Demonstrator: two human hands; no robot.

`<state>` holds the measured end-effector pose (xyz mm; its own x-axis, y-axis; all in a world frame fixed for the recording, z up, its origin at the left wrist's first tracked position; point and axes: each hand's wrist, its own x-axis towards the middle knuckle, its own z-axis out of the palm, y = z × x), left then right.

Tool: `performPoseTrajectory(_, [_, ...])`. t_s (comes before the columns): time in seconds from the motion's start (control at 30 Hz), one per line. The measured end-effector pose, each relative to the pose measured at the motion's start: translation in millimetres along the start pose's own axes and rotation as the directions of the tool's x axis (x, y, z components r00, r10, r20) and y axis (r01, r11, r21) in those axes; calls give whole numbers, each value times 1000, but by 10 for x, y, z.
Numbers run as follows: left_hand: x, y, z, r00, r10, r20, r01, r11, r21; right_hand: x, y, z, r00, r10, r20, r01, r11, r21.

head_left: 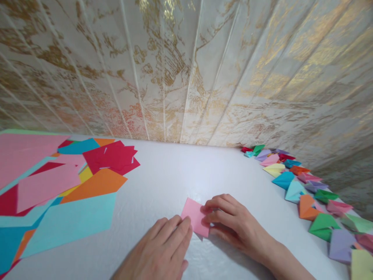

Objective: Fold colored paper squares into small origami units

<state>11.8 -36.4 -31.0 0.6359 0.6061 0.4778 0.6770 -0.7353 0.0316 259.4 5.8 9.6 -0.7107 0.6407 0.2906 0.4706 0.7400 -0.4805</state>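
Note:
A small pink paper square (pixel 194 216) lies on the white table (pixel 163 175) near the front. My left hand (pixel 163 249) lies flat beside it, fingers stretched out together, fingertips pressing the paper's left edge. My right hand (pixel 233 223) rests on the paper's right side, fingers curled and pressing down on its edge. Neither hand lifts the paper off the table.
Loose coloured paper sheets (pixel 58 186) in pink, red, orange and light blue cover the table's left side. A row of several folded paper pieces (pixel 305 194) runs along the right edge. A white and gold patterned wall (pixel 186 70) rises behind.

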Motion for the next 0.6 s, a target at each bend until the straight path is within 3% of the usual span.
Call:
performPoseTrajectory(0.27, [46,24,-51,989,142,-31,-143,988,-49,32,1,-45,999,6,53,-14,988,155])
performPoseTrajectory(0.37, [12,19,-21,988,154,-11,-154,988,-12,90,-44,-6,986,153,72,-163,973,164])
performPoseTrajectory(0.47, [-51,-11,18,988,153,-3,-153,987,42,141,-132,70,942,330,59,-334,938,97])
performPoseTrajectory(0.6, [-141,-38,43,990,141,-26,-138,986,88,149,-219,147,928,373,-9,-372,925,72])
